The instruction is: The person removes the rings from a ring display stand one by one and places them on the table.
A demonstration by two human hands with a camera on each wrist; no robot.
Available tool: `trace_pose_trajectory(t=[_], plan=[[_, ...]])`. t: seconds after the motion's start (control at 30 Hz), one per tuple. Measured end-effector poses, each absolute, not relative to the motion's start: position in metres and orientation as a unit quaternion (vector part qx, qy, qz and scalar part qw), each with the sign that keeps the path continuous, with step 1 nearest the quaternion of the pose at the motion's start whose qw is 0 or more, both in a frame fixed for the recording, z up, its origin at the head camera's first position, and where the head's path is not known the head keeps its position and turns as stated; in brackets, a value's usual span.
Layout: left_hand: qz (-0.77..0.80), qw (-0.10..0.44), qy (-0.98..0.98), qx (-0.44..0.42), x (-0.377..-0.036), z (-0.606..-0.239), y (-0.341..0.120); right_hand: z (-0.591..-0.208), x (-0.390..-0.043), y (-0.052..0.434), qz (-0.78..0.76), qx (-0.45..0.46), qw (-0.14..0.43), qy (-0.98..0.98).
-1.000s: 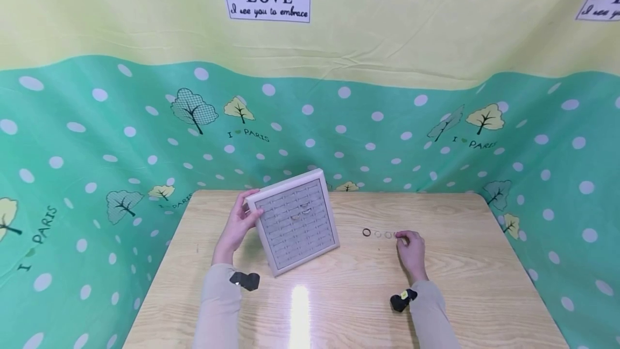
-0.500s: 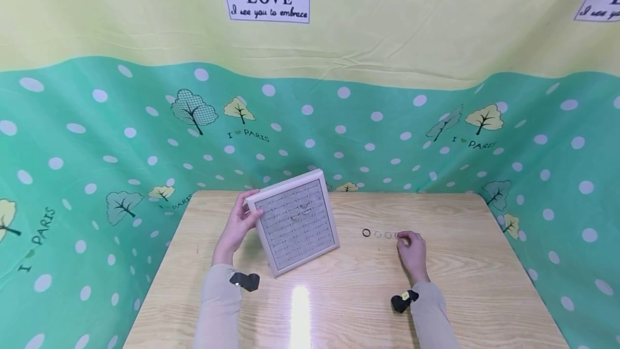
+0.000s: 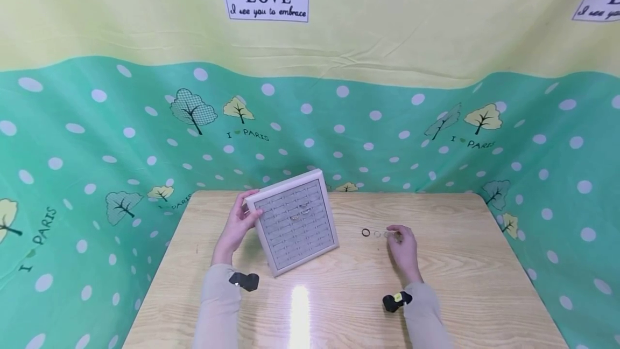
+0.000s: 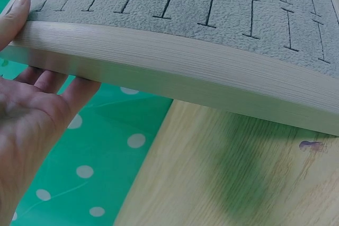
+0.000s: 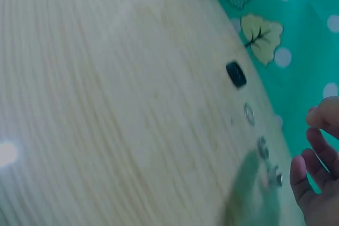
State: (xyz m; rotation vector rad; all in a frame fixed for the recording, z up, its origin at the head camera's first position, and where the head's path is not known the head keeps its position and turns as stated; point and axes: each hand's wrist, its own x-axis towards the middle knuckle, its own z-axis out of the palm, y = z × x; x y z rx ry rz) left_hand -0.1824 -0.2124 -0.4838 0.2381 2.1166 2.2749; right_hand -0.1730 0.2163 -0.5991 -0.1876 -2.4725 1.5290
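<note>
Left grip: our left hand (image 3: 235,225) holds the tray (image 3: 296,221) by its left edge, thumb (image 4: 11,18) on the top face, fingers (image 4: 50,80) under it. The tray is tilted up off the counter (image 3: 465,263), its near corner down.

Tray: grey slotted insert; we see two or three rings (image 3: 299,213) seated in the upper rows, too small to count exactly.

Right grip: our right hand (image 3: 401,246) sits at the right end of the ring row (image 3: 377,233), fingers loosely curled. Wrist view shows the fingertips (image 5: 297,181) just beside the last ring (image 5: 275,177). We cannot tell whether it is pinching one.

Ring row: a black ring (image 3: 365,232) at the left end, pale rings right of it, all on the counter between tray and right hand, well apart from the tray.

Change: since a second ago the right hand has shifted left along the row; it now covers the right-end ring and reaches the next pale one. Left hand and tray unchanged.
</note>
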Motion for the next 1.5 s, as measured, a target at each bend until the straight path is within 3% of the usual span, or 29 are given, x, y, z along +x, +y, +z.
trace_pose_trajectory(t=[0.23, 0.63, 0.9, 1.5], plan=[[0.733, 0.016, 0.677, 0.072, -0.182, -0.485, -0.213, -0.590, -0.172, 0.192, 0.538, -0.054, 0.101, -0.835], [0.725, 0.017, 0.685, 0.069, -0.182, -0.480, -0.212, -0.574, -0.177, 0.146, 0.556, 0.000, 0.142, -0.819], [0.728, 0.016, 0.683, 0.066, -0.183, -0.481, -0.211, -0.568, -0.179, 0.121, 0.549, 0.045, 0.139, -0.823], [0.726, 0.007, 0.684, 0.069, -0.194, -0.505, -0.219, -0.550, -0.180, 0.078, 0.581, 0.086, 0.140, -0.797]])
